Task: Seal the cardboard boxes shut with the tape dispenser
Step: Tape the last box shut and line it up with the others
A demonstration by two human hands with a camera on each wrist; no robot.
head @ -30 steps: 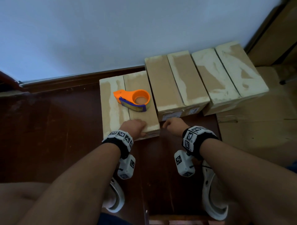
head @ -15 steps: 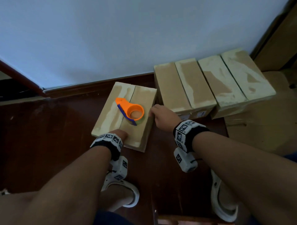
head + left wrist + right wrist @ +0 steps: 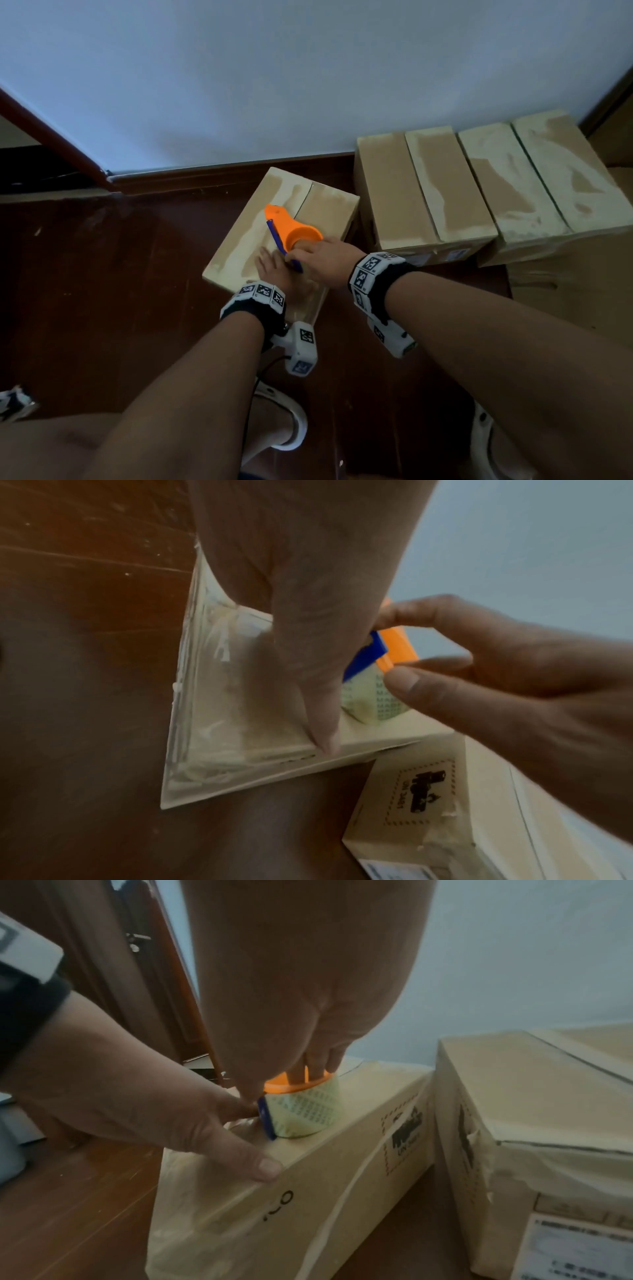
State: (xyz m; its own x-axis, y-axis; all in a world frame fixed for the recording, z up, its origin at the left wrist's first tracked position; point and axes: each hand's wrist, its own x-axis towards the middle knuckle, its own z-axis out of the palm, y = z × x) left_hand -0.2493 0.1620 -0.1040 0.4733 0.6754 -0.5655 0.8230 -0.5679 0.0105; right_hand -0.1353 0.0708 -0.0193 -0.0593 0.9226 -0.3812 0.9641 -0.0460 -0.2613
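A cardboard box (image 3: 329, 212) with a pale taped top lies skewed on the dark wooden floor. An orange and blue tape dispenser (image 3: 287, 222) with a pale roll stands on it. My right hand (image 3: 318, 257) grips the dispenser (image 3: 304, 1110), fingers inside the orange ring and thumb at the blue blade side. My left hand (image 3: 270, 270) lies flat on the box's near end with fingers straight, its thumb at the box edge (image 3: 342, 1164). In the left wrist view my palm covers most of the box top (image 3: 212, 723), with the dispenser (image 3: 397, 645) just beyond.
Two more cardboard boxes (image 3: 411, 192) (image 3: 534, 178) stand side by side against the wall at the right, close to the first box. My feet in white shoes (image 3: 284, 428) (image 3: 493, 452) are near the bottom. A dark door frame (image 3: 51, 137) runs at the left.
My right hand has moved from the box's right edge onto the dispenser and taken hold of it. My left hand slid further onto the box top. The box sits more skewed.
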